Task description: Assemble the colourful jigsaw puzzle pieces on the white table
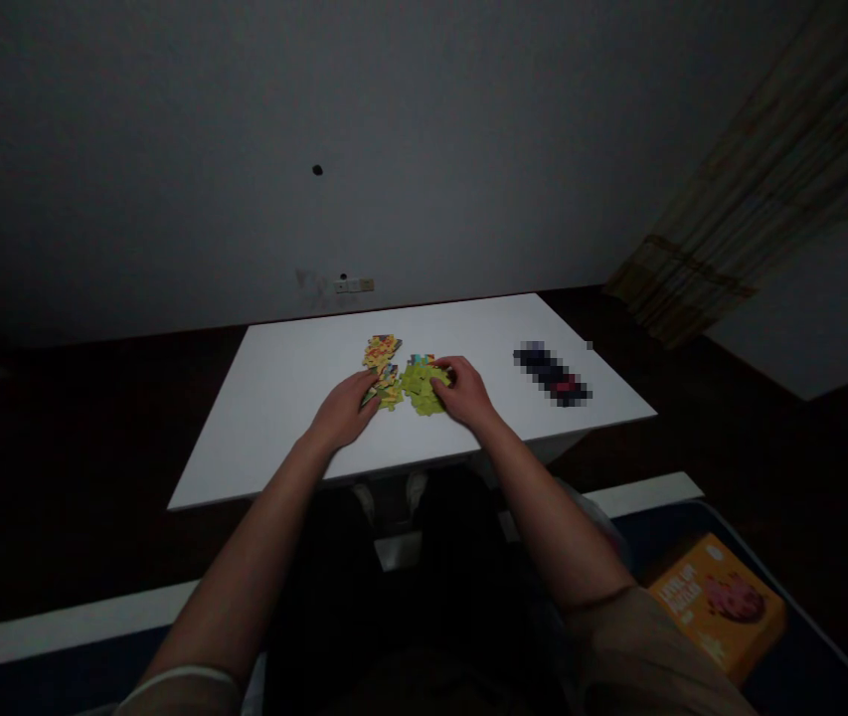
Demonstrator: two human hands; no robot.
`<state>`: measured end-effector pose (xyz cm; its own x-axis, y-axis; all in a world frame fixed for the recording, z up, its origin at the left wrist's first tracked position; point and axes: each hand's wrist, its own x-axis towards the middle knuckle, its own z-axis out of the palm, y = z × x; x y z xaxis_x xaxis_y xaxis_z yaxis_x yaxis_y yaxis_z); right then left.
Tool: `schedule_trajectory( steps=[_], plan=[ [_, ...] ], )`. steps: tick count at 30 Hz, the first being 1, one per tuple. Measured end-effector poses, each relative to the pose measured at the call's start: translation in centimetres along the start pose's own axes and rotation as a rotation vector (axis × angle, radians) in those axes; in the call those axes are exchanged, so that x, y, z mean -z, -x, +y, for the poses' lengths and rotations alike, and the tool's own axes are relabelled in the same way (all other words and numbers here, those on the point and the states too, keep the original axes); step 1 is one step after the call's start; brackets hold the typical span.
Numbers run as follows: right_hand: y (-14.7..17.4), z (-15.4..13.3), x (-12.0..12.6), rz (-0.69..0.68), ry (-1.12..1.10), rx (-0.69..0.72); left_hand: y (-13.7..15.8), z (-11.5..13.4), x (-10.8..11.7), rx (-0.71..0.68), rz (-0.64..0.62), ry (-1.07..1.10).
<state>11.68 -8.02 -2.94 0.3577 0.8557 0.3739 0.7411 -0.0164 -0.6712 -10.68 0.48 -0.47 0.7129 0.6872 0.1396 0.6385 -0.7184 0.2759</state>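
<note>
On the white table (281,398) I count two clusters of puzzle pieces, and I place everything else by them. My left hand (345,410) lies flat on the table at the near-left edge of the yellow-orange cluster (382,360), its fingers held close together and fairly straight, the tips touching pieces; it grips nothing. Just right of that cluster, touching it, lies the green cluster (422,388). My right hand (466,393) covers the green cluster's right side, fingers curled down over the pieces; whether they pinch one I cannot tell. The single pieces are too small and dim to count. Well right of the clusters, on the same table, lies one dark object (552,373), blurred beyond recognition. Nearer me and lower right, off the table, sits one orange box (718,607), its print unreadable.
</note>
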Motion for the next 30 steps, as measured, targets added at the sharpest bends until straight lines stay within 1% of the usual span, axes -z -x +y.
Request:
schedule_trajectory(
  steps=[2, 5, 10, 13, 15, 18, 22, 24, 26, 28, 30],
  plan=[
    [-0.1, 0.1, 0.0, 0.028, -0.01, -0.044, 0.4, 0.1, 0.1, 0.025, 0.007, -0.003],
    [-0.2, 0.5, -0.1, 0.07, -0.041, -0.065, 0.8, 0.2, 0.1, 0.07, 0.036, -0.01],
    [-0.3, 1.4, -0.3, 0.161, -0.062, -0.15, 1.2, -0.3, 0.0, 0.176, 0.099, -0.047],
    [-0.4, 1.6, -0.3, 0.193, -0.042, -0.19, 1.3, -0.5, 0.2, 0.216, 0.119, -0.072],
    [-0.4, 1.6, -0.2, 0.208, -0.005, -0.187, 1.4, -0.2, 0.4, 0.204, 0.125, -0.086],
    [-0.5, 1.6, -0.3, 0.224, 0.079, -0.173, 1.2, 0.7, 0.5, 0.13, 0.13, -0.097],
    [-0.5, 1.5, -0.6, 0.208, 0.186, -0.16, 0.8, 2.0, -0.5, 0.044, 0.118, -0.099],
    [-0.2, 1.1, -0.7, 0.176, 0.238, -0.106, 0.7, 2.5, -1.2, 0.022, 0.11, -0.096],
    [0.2, 0.4, -0.7, 0.107, 0.279, 0.016, 0.7, 3.1, -1.9, 0.008, 0.105, -0.092],
    [0.6, -0.2, -0.7, -0.005, 0.298, 0.164, 0.8, 3.7, -2.2, -0.021, 0.105, -0.079],
    [0.9, -0.7, -0.7, -0.109, 0.306, 0.256, 1.0, 4.3, -2.3, -0.05, 0.109, -0.052]
  ],
)
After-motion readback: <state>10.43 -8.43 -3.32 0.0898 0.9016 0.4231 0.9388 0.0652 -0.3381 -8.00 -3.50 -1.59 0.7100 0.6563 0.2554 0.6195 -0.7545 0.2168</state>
